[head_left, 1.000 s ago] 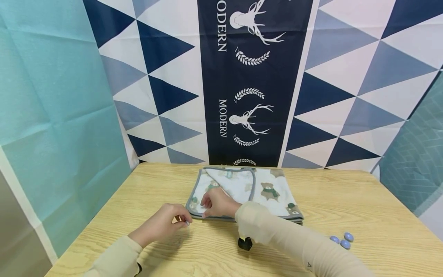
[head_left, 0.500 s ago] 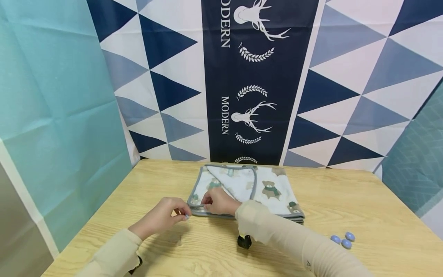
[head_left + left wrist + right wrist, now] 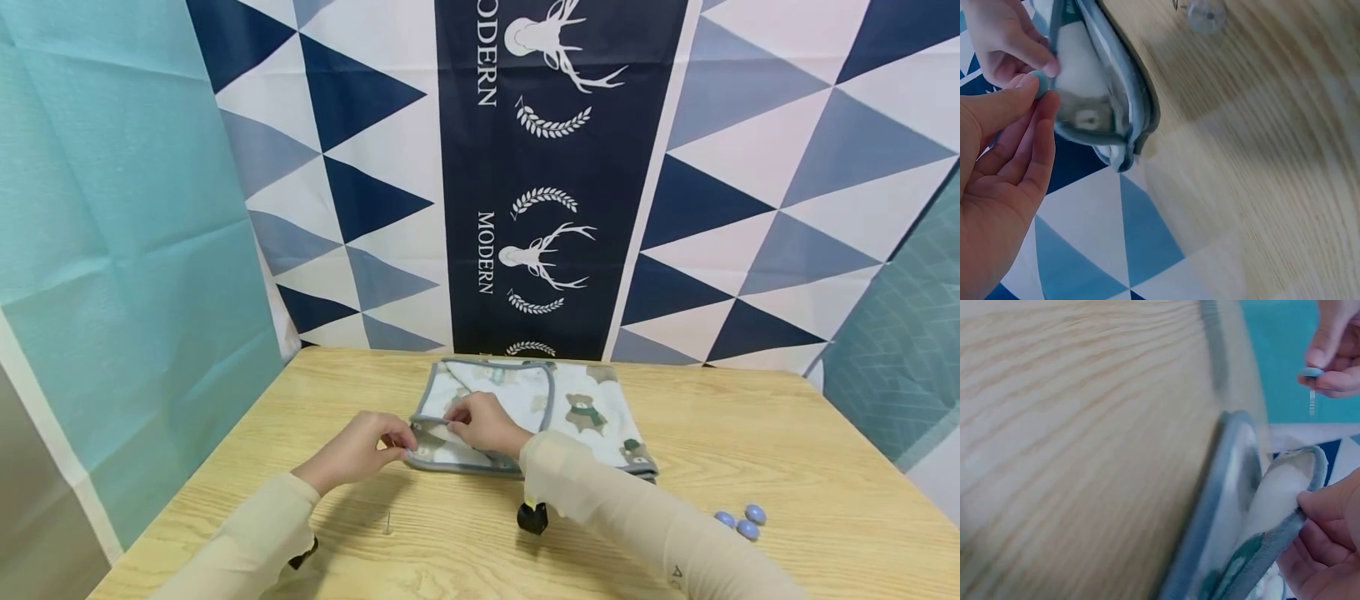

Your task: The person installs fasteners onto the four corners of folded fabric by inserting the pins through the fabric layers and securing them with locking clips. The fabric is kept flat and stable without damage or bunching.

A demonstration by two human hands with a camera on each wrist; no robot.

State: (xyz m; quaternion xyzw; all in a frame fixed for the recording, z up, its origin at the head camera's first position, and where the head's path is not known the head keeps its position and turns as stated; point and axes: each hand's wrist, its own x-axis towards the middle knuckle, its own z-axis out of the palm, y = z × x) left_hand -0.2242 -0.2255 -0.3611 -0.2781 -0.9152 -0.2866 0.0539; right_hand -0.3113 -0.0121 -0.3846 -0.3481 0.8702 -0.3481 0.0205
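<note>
A folded white blanket [image 3: 590, 446] with bear prints and a grey border lies at the table's far side. My right hand [image 3: 486, 422] pinches its front edge and lifts it; the raised flap [image 3: 1279, 494] is gripped between thumb and fingers in the right wrist view. My left hand [image 3: 362, 450], just left of the blanket's front corner, pinches a small blue cap [image 3: 1042, 85]. Beneath that cap a short pale ridged stem [image 3: 1312, 403] shows in the right wrist view. On the wood in front stands a clear disc [image 3: 1205, 16] with a thin upright pin.
Several loose blue caps [image 3: 747, 528] lie on the wooden table [image 3: 750, 433] at the right, beside the right forearm. A patterned cloth [image 3: 540, 183] hangs behind the table, and a teal cloth [image 3: 142, 250] hangs at the left.
My right hand has taken hold of the blanket's front edge and raised and folded it back. My left hand, still holding the blue cap, has shifted slightly up toward the corner.
</note>
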